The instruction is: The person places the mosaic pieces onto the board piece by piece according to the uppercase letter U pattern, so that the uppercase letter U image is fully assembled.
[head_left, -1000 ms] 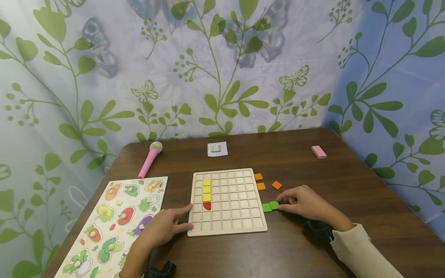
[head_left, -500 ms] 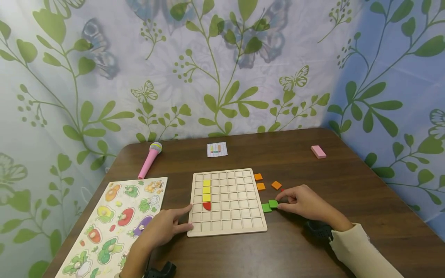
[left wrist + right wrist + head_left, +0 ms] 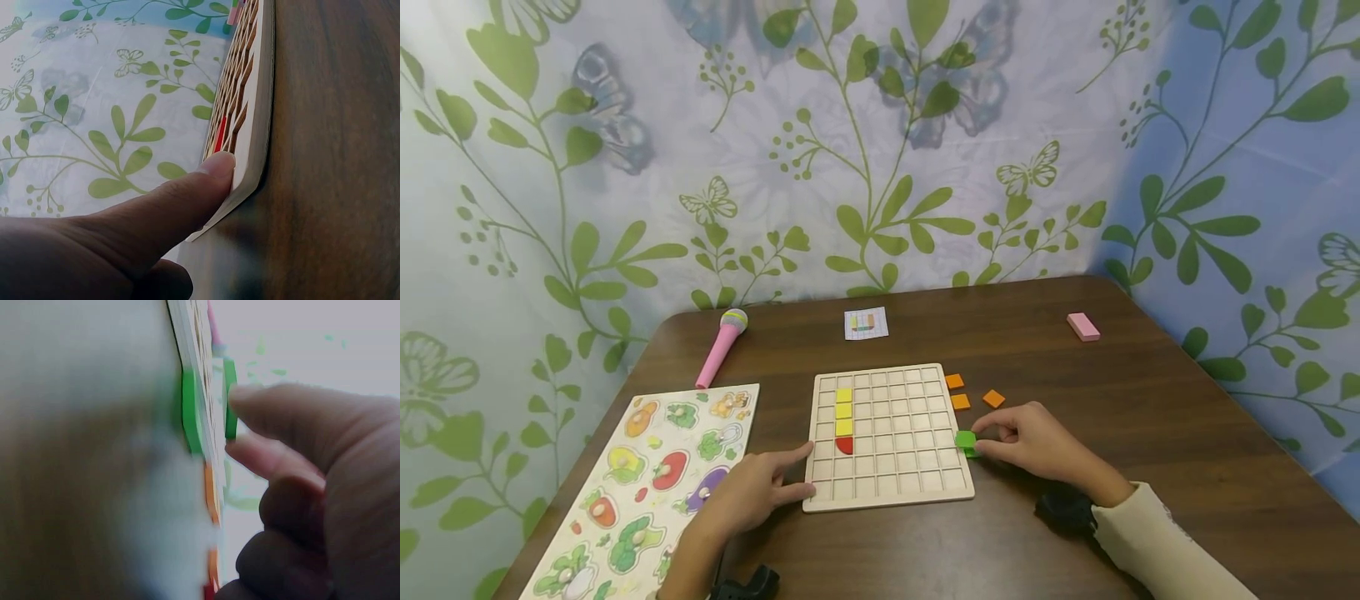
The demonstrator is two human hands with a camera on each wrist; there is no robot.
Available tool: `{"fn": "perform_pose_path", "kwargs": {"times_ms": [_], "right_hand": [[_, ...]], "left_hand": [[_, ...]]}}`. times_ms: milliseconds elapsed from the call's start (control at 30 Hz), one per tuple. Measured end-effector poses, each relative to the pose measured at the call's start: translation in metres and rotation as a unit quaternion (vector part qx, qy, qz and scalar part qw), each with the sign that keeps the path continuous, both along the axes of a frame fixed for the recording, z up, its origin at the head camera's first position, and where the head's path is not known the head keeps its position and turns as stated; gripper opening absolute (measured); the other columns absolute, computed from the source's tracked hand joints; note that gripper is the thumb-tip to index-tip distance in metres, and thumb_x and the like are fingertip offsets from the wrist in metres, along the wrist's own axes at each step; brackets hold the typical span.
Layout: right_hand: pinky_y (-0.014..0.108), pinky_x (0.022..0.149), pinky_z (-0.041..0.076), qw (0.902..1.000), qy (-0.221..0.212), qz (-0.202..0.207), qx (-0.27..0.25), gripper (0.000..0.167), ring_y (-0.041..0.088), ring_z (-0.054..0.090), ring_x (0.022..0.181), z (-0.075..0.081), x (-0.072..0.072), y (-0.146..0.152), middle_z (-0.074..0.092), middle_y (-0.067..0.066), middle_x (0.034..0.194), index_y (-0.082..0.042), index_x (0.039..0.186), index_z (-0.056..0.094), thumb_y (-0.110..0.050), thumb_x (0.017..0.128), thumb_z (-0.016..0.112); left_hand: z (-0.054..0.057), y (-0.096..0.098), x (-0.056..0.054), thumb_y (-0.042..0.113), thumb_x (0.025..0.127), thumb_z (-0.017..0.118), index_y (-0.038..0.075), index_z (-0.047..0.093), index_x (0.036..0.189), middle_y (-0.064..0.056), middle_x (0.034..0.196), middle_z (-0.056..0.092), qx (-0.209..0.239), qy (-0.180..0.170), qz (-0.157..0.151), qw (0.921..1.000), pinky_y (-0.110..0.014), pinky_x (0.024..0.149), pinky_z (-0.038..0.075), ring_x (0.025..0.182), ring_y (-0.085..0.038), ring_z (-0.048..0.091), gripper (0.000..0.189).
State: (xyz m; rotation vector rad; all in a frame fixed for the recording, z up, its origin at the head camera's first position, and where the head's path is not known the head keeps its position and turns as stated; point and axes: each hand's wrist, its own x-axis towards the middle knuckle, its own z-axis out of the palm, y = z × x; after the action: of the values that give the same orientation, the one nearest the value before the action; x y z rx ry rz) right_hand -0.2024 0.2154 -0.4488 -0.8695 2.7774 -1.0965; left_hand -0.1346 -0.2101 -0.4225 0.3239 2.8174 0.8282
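My right hand [image 3: 1037,446] pinches a green square tile [image 3: 966,438] between thumb and forefinger, at the right edge of a wooden grid board [image 3: 895,467]. In the right wrist view the pinched tile is raised off the tabletop, apart from a second green tile [image 3: 189,412] that lies beside the board. My left hand [image 3: 752,492] touches the board's left edge with outstretched forefinger and thumb; one fingertip [image 3: 219,165] presses on the rim near a corner. In one column of the grid sit several yellow tiles [image 3: 844,410], with a red quarter-round tile [image 3: 845,446] below them.
Orange tiles [image 3: 994,398] lie right of the board, and a red piece [image 3: 208,592] shows near them. A vegetable puzzle board [image 3: 647,492] lies at left, a pink toy microphone [image 3: 721,350] behind it. Farther back are a pattern card [image 3: 866,323] and a pink block [image 3: 1083,327].
My right hand has picked up one green tile and carried it left, over the other green tile to the board's edge. The left hand stays in place.
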Motion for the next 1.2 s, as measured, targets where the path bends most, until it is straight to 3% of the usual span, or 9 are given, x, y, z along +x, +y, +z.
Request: {"fn": "perform_pose_path", "kwargs": {"times_ms": [600,1200], "right_hand": [[0.018,0.052,0.029,0.9974,0.033,0.036,-0.053,0.016,-0.002,0.030,0.050,-0.008,0.007,-0.024,0.035,-0.020,0.056,-0.023,0.101,0.079,-0.033,0.089,0.081],[0.021,0.049,0.026,0.9960,0.060,-0.026,-0.061,0.015,0.000,0.026,0.048,-0.007,0.008,-0.042,0.030,-0.019,0.053,-0.024,0.102,0.080,-0.030,0.088,0.082]], "left_hand": [[-0.002,-0.001,0.000,0.046,0.088,0.078,0.020,0.059,0.146,0.005,0.060,0.041,0.011,0.000,-0.007,0.9999,-0.027,0.050,0.035,0.051,-0.009,0.036,0.066],[-0.001,-0.001,0.000,0.045,0.088,0.079,0.021,0.061,0.145,0.006,0.060,0.040,0.002,0.010,-0.005,0.9999,-0.027,0.051,0.035,0.051,-0.008,0.036,0.065]]}}
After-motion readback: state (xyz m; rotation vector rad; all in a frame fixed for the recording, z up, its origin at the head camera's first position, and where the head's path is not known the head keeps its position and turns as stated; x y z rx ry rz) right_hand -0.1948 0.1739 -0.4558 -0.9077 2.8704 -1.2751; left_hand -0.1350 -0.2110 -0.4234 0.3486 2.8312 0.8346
